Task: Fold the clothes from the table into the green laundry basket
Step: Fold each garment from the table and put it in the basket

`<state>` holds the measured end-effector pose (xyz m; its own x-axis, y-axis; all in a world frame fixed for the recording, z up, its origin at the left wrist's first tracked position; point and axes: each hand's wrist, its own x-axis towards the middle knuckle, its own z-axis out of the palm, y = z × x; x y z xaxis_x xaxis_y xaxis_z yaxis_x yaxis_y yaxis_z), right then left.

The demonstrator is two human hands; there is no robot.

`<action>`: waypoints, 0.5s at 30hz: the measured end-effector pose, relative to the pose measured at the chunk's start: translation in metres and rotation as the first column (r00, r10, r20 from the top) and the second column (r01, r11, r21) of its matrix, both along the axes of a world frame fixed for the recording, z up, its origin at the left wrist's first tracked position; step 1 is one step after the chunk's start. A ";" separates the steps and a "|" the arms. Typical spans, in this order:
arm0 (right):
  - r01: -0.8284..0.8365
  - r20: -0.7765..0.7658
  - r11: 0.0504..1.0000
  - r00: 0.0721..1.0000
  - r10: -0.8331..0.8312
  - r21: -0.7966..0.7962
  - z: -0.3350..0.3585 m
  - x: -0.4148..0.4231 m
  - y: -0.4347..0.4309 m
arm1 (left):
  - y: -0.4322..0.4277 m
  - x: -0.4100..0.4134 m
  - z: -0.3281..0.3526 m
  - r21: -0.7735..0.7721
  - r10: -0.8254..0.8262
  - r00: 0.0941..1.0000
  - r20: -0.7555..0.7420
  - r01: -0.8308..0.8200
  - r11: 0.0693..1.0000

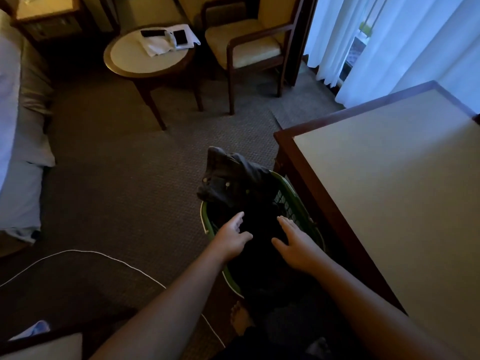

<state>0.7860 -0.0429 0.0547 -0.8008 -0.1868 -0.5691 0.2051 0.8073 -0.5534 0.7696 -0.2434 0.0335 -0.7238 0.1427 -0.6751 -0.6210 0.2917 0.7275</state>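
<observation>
Views: one, worn on the person's head, wide-angle.
Position: high above the carpet [117,178], just behind the person's own forearms.
Facing: forward and steeply down, tilted so the table [389,190] edge runs diagonally.
Nearness: close to the left hand [232,239], right hand [296,245] and green laundry basket [290,197] at lower centre; round side table [145,58] and chair [246,45] far off at top.
Edges: bed [18,152] left, curtains [389,42] upper right.

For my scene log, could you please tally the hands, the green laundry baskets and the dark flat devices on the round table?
Hands: 2, left hand and right hand
Green laundry basket: 1
Dark flat devices on the round table: 2
Total: 5
</observation>
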 end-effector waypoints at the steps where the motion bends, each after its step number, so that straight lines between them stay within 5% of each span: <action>1: 0.012 0.012 1.000 1.000 -0.012 -0.007 -0.003 0.004 0.001 | 0.002 0.003 -0.003 -0.011 -0.006 1.000 0.006 0.006 1.000; 15: 0.251 0.205 0.967 0.945 -0.256 0.052 -0.097 0.075 0.030 | 0.024 0.069 -0.050 -0.156 -0.228 0.950 0.212 0.263 0.952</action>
